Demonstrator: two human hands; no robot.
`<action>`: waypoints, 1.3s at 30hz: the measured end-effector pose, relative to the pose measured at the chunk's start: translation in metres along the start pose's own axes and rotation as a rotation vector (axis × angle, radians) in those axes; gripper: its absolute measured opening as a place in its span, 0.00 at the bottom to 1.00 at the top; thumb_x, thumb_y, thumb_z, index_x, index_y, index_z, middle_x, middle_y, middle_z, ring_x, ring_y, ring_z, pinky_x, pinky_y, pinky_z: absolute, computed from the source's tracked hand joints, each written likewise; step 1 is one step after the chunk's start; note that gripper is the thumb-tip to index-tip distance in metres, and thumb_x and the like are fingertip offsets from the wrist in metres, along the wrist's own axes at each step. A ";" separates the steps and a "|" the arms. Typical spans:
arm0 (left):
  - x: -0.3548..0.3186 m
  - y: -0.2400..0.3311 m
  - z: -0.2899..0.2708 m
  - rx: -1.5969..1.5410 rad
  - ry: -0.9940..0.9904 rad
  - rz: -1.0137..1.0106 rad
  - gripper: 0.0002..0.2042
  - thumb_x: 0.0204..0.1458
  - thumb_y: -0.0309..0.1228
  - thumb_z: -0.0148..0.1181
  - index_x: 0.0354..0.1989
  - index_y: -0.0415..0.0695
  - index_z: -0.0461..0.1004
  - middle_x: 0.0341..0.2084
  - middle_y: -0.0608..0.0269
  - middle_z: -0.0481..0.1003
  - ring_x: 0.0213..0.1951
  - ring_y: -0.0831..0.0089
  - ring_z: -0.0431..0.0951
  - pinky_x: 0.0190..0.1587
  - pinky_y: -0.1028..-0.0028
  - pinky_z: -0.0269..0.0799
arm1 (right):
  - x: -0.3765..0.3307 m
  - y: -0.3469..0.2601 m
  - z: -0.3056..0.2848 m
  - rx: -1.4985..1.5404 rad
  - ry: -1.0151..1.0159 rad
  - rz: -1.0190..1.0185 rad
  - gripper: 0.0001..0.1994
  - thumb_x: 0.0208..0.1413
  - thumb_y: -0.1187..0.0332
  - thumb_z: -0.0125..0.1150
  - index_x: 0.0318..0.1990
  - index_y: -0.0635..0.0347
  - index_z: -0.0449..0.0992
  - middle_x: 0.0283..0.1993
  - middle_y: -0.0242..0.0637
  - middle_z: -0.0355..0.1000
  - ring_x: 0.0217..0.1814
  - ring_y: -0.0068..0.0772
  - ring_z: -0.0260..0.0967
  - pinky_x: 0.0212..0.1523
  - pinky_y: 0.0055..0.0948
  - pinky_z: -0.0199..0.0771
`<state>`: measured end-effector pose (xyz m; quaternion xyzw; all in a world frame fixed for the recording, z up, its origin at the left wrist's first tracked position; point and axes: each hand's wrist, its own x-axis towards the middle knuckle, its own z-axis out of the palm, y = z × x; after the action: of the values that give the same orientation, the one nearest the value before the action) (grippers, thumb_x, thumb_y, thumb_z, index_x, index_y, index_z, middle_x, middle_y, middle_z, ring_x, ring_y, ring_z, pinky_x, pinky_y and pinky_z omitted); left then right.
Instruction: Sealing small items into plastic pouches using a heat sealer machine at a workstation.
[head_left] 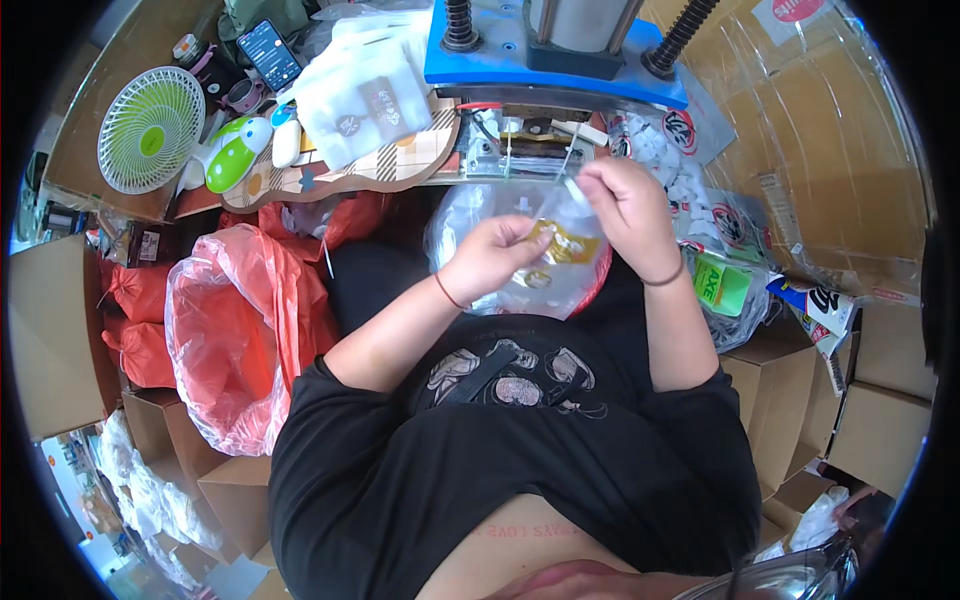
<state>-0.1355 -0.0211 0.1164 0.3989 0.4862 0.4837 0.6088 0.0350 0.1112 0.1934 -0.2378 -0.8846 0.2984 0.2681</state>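
Note:
In front of my chest, my left hand (pixel 493 254) pinches the edge of a clear plastic pouch (pixel 568 243) with gold printing. At the pouch's upper end, the fingers of my right hand (pixel 632 212) are closed on a small whitish piece (pixel 575 189); I cannot make out whether it is part of the pouch. Below both hands, a clear plastic bag (pixel 455 225) with a red rim lies over my lap, with more clear pouches showing in it. Just beyond stands a press with a blue plate (pixel 560 62) and a metal fixture (pixel 530 145) under it.
A red bin-liner bag (pixel 245 340) gapes at my left, beside tied red bags (pixel 140 350). On the bench are a green fan (pixel 152 130), a phone (pixel 268 54) and stacked white pouches (pixel 365 100). Bags of white caps (pixel 675 150) and cardboard boxes (pixel 790 400) crowd the right.

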 end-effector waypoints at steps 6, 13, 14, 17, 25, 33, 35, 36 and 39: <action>0.008 -0.005 0.013 -0.454 -0.337 -0.241 0.13 0.59 0.28 0.59 0.51 0.38 0.74 0.42 0.63 0.79 0.41 0.77 0.80 0.46 0.75 0.76 | -0.001 0.015 -0.022 0.200 -0.221 -0.013 0.09 0.61 0.67 0.58 0.44 0.63 0.75 0.41 0.42 0.74 0.44 0.43 0.72 0.46 0.36 0.71; 0.046 0.008 -0.035 -0.373 -0.090 -0.200 0.14 0.56 0.26 0.62 0.50 0.38 0.75 0.41 0.59 0.80 0.40 0.73 0.81 0.46 0.75 0.77 | -0.026 0.068 -0.044 -0.600 -0.080 0.161 0.12 0.54 0.71 0.60 0.46 0.60 0.74 0.48 0.48 0.71 0.49 0.57 0.69 0.48 0.42 0.71; 0.053 0.012 -0.042 -0.396 -0.040 -0.175 0.15 0.54 0.26 0.63 0.50 0.37 0.75 0.39 0.58 0.80 0.38 0.73 0.82 0.43 0.77 0.77 | -0.029 0.073 -0.043 -0.592 -0.153 0.228 0.12 0.53 0.72 0.60 0.47 0.60 0.74 0.49 0.48 0.70 0.50 0.58 0.69 0.48 0.43 0.71; 0.057 0.020 -0.048 -0.443 -0.026 -0.171 0.18 0.54 0.28 0.64 0.53 0.35 0.72 0.43 0.56 0.79 0.38 0.71 0.82 0.43 0.77 0.77 | -0.045 0.098 -0.038 -0.554 -0.092 0.243 0.14 0.53 0.74 0.60 0.48 0.59 0.74 0.49 0.48 0.70 0.50 0.58 0.68 0.48 0.42 0.71; 0.030 0.019 -0.126 1.010 0.978 0.489 0.24 0.55 0.34 0.62 0.57 0.36 0.65 0.50 0.46 0.74 0.53 0.54 0.75 0.54 0.60 0.69 | -0.056 0.083 -0.046 -0.464 0.266 0.105 0.12 0.56 0.74 0.58 0.48 0.60 0.73 0.46 0.49 0.71 0.48 0.54 0.70 0.49 0.40 0.69; 0.000 0.000 -0.122 0.919 0.591 0.381 0.10 0.59 0.30 0.57 0.44 0.37 0.76 0.41 0.52 0.79 0.43 0.65 0.80 0.47 0.67 0.73 | -0.038 0.034 -0.019 -0.232 0.272 0.051 0.09 0.62 0.68 0.55 0.45 0.63 0.74 0.42 0.48 0.73 0.44 0.49 0.71 0.47 0.37 0.70; 0.001 0.000 -0.112 0.555 0.578 0.275 0.09 0.59 0.28 0.56 0.41 0.36 0.77 0.38 0.55 0.80 0.40 0.68 0.81 0.44 0.70 0.75 | -0.030 0.014 -0.005 -0.212 0.079 -0.030 0.08 0.62 0.68 0.54 0.43 0.62 0.74 0.39 0.46 0.74 0.41 0.48 0.71 0.45 0.34 0.70; 0.002 0.002 -0.100 0.534 0.475 0.284 0.09 0.61 0.28 0.55 0.42 0.36 0.77 0.38 0.58 0.80 0.41 0.71 0.80 0.44 0.72 0.75 | -0.027 0.008 -0.004 -0.213 0.080 -0.019 0.08 0.62 0.68 0.54 0.43 0.62 0.74 0.39 0.46 0.74 0.41 0.48 0.71 0.45 0.34 0.70; 0.006 0.006 -0.065 0.487 0.265 0.301 0.09 0.64 0.28 0.51 0.44 0.35 0.75 0.38 0.65 0.79 0.44 0.77 0.79 0.45 0.75 0.75 | -0.012 0.000 -0.006 0.138 0.151 0.047 0.08 0.62 0.68 0.55 0.40 0.62 0.74 0.36 0.42 0.74 0.39 0.45 0.71 0.43 0.33 0.69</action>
<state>-0.2000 -0.0132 0.1073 0.5339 0.5981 0.4856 0.3484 0.0475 0.1068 0.1941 -0.2614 -0.8333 0.3461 0.3427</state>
